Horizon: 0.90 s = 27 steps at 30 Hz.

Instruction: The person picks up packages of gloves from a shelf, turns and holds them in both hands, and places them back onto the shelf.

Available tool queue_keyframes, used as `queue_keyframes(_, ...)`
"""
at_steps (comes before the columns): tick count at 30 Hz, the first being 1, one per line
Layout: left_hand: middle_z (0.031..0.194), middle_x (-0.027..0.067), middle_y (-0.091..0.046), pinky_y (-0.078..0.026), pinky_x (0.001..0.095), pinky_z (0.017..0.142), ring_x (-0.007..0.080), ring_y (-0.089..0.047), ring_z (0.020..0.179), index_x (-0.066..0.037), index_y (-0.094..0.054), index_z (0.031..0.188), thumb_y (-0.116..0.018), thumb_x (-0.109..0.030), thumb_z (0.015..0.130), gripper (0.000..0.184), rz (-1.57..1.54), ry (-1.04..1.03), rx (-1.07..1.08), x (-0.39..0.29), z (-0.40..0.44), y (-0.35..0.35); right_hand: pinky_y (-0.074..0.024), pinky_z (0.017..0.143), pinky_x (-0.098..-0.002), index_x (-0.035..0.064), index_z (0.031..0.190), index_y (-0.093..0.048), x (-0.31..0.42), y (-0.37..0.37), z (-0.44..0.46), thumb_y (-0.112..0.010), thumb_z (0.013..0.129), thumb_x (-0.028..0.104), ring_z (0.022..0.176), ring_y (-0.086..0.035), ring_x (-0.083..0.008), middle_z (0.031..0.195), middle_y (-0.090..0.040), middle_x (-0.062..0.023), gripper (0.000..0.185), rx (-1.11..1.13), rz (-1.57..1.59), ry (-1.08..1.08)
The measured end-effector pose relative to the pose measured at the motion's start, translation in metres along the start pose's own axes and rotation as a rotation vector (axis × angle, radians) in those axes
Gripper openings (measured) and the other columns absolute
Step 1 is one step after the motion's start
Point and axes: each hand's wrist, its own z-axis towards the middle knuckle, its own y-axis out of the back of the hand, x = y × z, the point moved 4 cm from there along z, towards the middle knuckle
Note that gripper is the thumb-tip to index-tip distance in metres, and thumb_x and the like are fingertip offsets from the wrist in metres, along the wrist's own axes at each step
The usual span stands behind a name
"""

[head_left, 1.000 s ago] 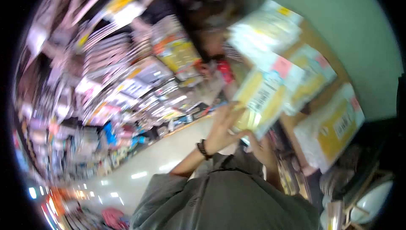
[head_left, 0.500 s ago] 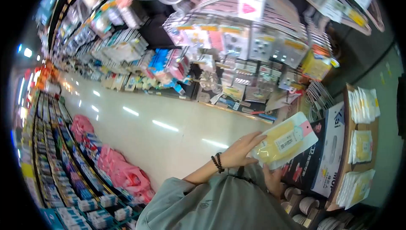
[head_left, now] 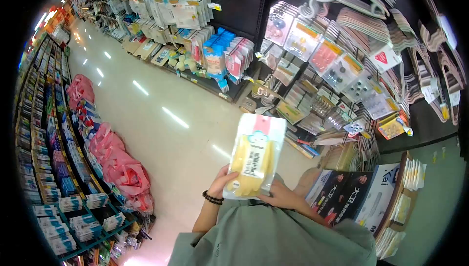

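A flat plastic packet point(head_left: 238, 154) with yellow contents, a white printed label and a pink-and-blue top is held upright in front of my body. What the yellow contents are, I cannot make out. My left hand point(head_left: 222, 182), wearing a dark bead bracelet point(head_left: 213, 198) on the wrist, grips the packet's lower left edge with the thumb over its front. At the lower right corner, my right hand point(head_left: 282, 196) has its fingers closed on the packet, partly behind it.
Similar yellow packets point(head_left: 402, 209) hang on a board at the right. Hangers point(head_left: 364, 25) and carded goods fill the racks ahead. Large printed boxes point(head_left: 349, 195) stand low at the right. Pink plastic covers point(head_left: 115, 161) lie along the left shelves beside the tiled aisle point(head_left: 161, 134).
The packet has moved left and turned from tilted to nearly upright, its label facing me. My right hand has come to its lower right corner. The view has swung right.
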Motion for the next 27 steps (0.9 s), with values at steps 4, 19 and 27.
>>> queue_keyframes(4, 0.123, 0.0151, -0.062, -0.053, 0.0337, 0.092, 0.0214, -0.063, 0.107, 0.005, -0.047, 0.133, -0.06, -0.002, 0.09, 0.045, -0.071, -0.264, -0.191, -0.032, -0.027, 0.052, -0.0301, 0.112, -0.0414, 0.0057, 0.135, -0.052, 0.012, 0.003, 0.083, -0.064, 0.09, 0.025, 0.135, -0.035, -0.0368, 0.141, -0.044, -0.0218, 0.05, 0.152, -0.081, 0.215)
queue_keyframes(19, 0.122, 0.0111, -0.063, -0.049, 0.0334, 0.094, 0.0189, -0.062, 0.107, 0.003, -0.05, 0.13, -0.062, -0.001, 0.09, 0.042, 0.124, -0.44, -0.513, -0.286, 0.048, 0.15, -0.0488, 0.087, -0.0284, -0.0034, 0.125, -0.054, 0.002, 0.006, 0.395, -0.07, 0.089, 0.017, 0.098, -0.057, -0.0102, 0.112, -0.063, -0.0059, 0.044, 0.093, 0.807, -0.052)
queue_keyframes(27, 0.121, 0.011, -0.064, -0.048, 0.035, 0.095, 0.0194, -0.062, 0.108, 0.003, -0.05, 0.13, -0.062, 0.001, 0.09, 0.042, 0.259, -0.355, -0.325, -0.356, 0.118, 0.166, -0.0478, 0.089, -0.028, -0.0006, 0.129, -0.052, 0.001, 0.05, 0.45, -0.07, 0.089, 0.013, 0.104, -0.057, -0.0108, 0.117, -0.061, -0.0038, 0.046, -0.127, 0.887, -0.064)
